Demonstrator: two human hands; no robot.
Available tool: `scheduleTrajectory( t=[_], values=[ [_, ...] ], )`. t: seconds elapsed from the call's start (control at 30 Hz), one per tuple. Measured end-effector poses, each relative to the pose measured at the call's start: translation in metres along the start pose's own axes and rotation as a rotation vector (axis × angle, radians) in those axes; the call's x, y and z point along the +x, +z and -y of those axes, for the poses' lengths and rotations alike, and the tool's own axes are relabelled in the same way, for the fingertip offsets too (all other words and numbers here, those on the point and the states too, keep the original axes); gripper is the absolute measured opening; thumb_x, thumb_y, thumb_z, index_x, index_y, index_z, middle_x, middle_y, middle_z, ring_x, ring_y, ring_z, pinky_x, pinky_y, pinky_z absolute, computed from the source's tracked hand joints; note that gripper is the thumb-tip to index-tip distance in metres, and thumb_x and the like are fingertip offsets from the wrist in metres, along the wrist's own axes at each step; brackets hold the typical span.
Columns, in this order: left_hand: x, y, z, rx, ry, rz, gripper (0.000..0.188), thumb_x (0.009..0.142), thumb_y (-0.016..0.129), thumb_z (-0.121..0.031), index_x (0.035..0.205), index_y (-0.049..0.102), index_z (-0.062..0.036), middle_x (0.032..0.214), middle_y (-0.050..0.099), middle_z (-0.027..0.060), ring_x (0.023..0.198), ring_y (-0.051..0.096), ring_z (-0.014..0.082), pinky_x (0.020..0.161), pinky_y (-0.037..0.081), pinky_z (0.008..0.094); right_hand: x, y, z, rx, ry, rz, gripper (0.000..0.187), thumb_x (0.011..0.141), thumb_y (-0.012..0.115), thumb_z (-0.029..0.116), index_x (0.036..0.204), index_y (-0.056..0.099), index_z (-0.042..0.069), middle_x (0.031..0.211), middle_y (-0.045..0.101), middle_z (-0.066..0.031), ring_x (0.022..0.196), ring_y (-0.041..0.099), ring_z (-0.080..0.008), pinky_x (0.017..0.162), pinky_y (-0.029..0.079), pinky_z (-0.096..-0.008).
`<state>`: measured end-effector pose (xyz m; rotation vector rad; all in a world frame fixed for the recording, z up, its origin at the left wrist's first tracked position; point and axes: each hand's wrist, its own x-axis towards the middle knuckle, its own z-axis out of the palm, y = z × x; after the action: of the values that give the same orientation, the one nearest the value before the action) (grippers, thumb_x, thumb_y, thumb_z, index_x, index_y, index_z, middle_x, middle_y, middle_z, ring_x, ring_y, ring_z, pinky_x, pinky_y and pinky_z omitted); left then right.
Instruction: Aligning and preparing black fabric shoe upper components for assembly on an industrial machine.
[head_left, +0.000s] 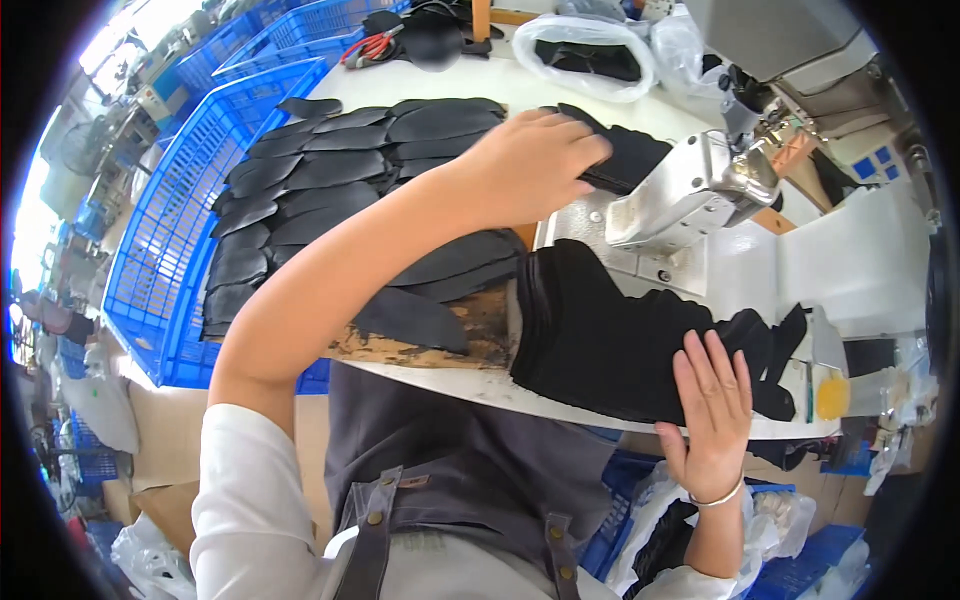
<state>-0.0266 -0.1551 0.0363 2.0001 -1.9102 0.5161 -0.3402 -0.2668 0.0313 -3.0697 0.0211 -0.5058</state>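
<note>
My left hand [545, 165] reaches across to the far side of the table. Its bent fingers close over the left end of a far stack of black fabric pieces [640, 155], and how many it grips is hidden. My right hand [712, 410] lies flat, fingers stretched, on the right part of a nearer stack of matching black cut pieces [605, 330]. This stack rests at the table's front edge. Between the two stacks stands the metal arm of a sewing machine [665, 195]. Left of my hands, overlapping rows of dark curved pieces [335, 165] cover a worn wooden board [410, 347].
A blue plastic crate [165, 270] stands against the table's left side. At the back are red-handled scissors [372, 46] and a clear plastic bag [585, 85] with black pieces inside. The machine's head [790, 40] overhangs the right. Plastic bags [650, 520] sit below the front edge.
</note>
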Motion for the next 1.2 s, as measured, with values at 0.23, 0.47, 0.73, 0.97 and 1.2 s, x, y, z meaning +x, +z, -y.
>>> scheduleTrajectory(
  t=[0.23, 0.47, 0.73, 0.97, 1.2],
  values=[
    [-0.129, -0.046, -0.055, -0.348, -0.088, 0.255, 0.019, 0.076, 0.067, -0.024, 0.071, 0.058, -0.0083, 0.080, 0.055, 0.0044, 0.083, 0.056, 0.0225, 0.073, 0.042, 0.0338, -0.009, 0.032, 0.053, 0.195, -0.461, -0.432, 0.014, 0.087, 0.058, 0.015, 0.097, 0.065, 0.008, 0.106, 0.069, -0.0066, 0.100, 0.064, -0.0237, 0.092, 0.048, -0.0403],
    [-0.159, -0.036, -0.072, 0.208, 0.156, 0.167, 0.023, 0.061, 0.069, -0.017, 0.081, 0.060, -0.0085, 0.080, 0.053, 0.0015, 0.072, 0.051, 0.0163, 0.068, 0.039, 0.0303, 0.008, 0.068, 0.096, 0.344, -0.391, -0.449, 0.014, 0.084, 0.061, 0.010, 0.097, 0.065, 0.008, 0.103, 0.069, -0.0056, 0.097, 0.064, -0.0189, 0.086, 0.051, -0.0331],
    [-0.204, -0.075, -0.068, -0.668, -0.921, -0.713, 0.005, 0.090, 0.057, -0.003, 0.095, 0.060, -0.0027, 0.085, 0.055, -0.0006, 0.070, 0.053, 0.0054, 0.063, 0.045, 0.0223, 0.004, 0.082, 0.109, 0.612, -0.258, -0.366, 0.034, 0.068, 0.063, 0.000, 0.102, 0.065, -0.001, 0.107, 0.066, -0.0151, 0.096, 0.065, -0.0282, 0.081, 0.055, -0.0379],
    [-0.195, -0.102, -0.113, -0.985, -0.845, -0.821, 0.022, 0.077, 0.071, -0.008, 0.090, 0.054, -0.0013, 0.085, 0.060, 0.0092, 0.077, 0.056, 0.0123, 0.071, 0.045, 0.0228, 0.025, 0.069, 0.125, 0.919, -0.137, -0.452, 0.060, 0.069, 0.076, 0.004, 0.124, 0.053, -0.003, 0.124, 0.058, -0.0207, 0.111, 0.059, -0.0358, 0.094, 0.048, -0.0416],
    [-0.142, -0.090, -0.138, -1.765, -0.545, -0.344, 0.031, 0.070, 0.073, 0.013, 0.090, 0.053, -0.0014, 0.090, 0.064, 0.0155, 0.082, 0.064, 0.0183, 0.073, 0.052, 0.0278, 0.015, 0.051, 0.099, 1.556, -0.034, 0.009, 0.034, 0.070, 0.075, -0.004, 0.103, 0.066, -0.001, 0.097, 0.065, -0.0103, 0.085, 0.065, -0.0221, 0.074, 0.052, -0.0293]
  ],
)
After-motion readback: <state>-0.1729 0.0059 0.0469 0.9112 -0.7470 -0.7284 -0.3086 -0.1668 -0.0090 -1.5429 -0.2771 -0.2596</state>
